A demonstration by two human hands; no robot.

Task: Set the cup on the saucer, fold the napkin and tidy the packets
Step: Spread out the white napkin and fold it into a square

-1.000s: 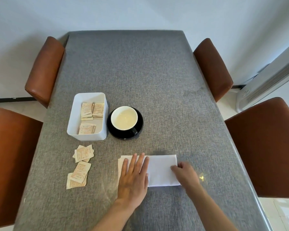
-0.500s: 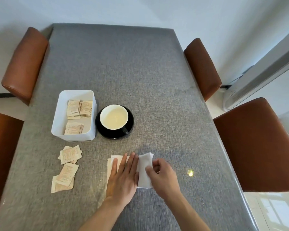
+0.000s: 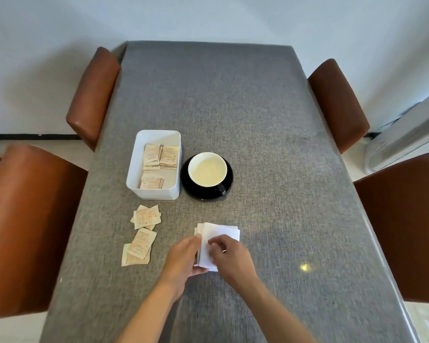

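napkin (image 3: pixel 219 240): white and folded small, with a few layers showing at its top left corner. it lies on the table near the person, below the cup and to the right of the loose packets.
left hand (image 3: pixel 183 258): at the left edge of the napkin. the fingers curl round that edge, with the thumb under the bottom corner, so it holds the napkin.
right hand (image 3: pixel 230 259): on top of the right part of the napkin. the fingers bend down and pinch the paper. the picture is a bit blurry here.
cup (image 3: pixel 207 172): white inside, dark outside. it sits on the saucer, a little toward the far left of it. its handle points toward the person's right.
saucer (image 3: pixel 227 186): black and round. it is just to the right of the box.
box (image 3: pixel 154 193): white with tall sides. it stands left of the saucer.
packets in box (image 3: pixel 160 159): tan packets lie flat in small piles, two piles at the far end and one at the near end.
loose packets (image 3: pixel 141 232): more tan packets lie on the table below the box. one small heap is near the box and one is closer to the person.
table (image 3: pixel 258 120): long and grey, like cloth.
chairs (image 3: pixel 30 224): four brown chairs, two on each side of the table.
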